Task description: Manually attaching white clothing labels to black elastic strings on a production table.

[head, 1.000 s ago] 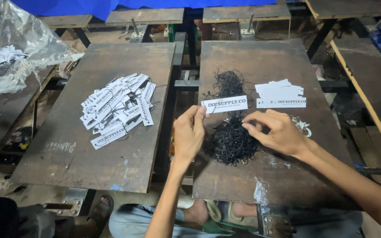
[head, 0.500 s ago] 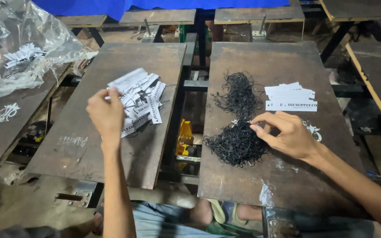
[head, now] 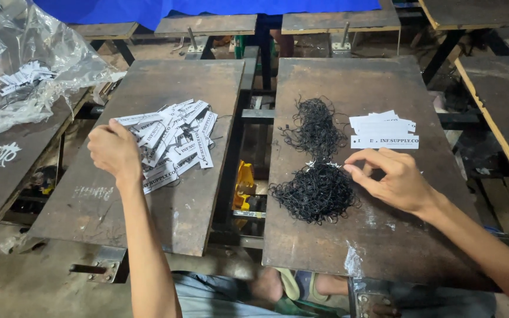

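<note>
The left hand (head: 115, 152) rests on the near edge of a messy pile of white paper tags (head: 172, 141). Its fingers are curled down onto the tags, and I cannot tell if it is pinching one. The pile spreads away from this hand, toward the middle, on a dark metal board (head: 166, 200).

The right hand (head: 391, 176) hovers over another dark board (head: 384, 235). Its thumb and first finger come close together, with the other fingers bent. I cannot tell if it holds a string. Right beside its fingertips lies a big clump of black strings (head: 316, 191). A smaller clump of black strings (head: 316, 123) lies farther out. Just past the hand sits a neat stack of white tags (head: 384, 129).

Far off beyond the left hand lies a crinkly clear plastic bag (head: 30, 70).
</note>
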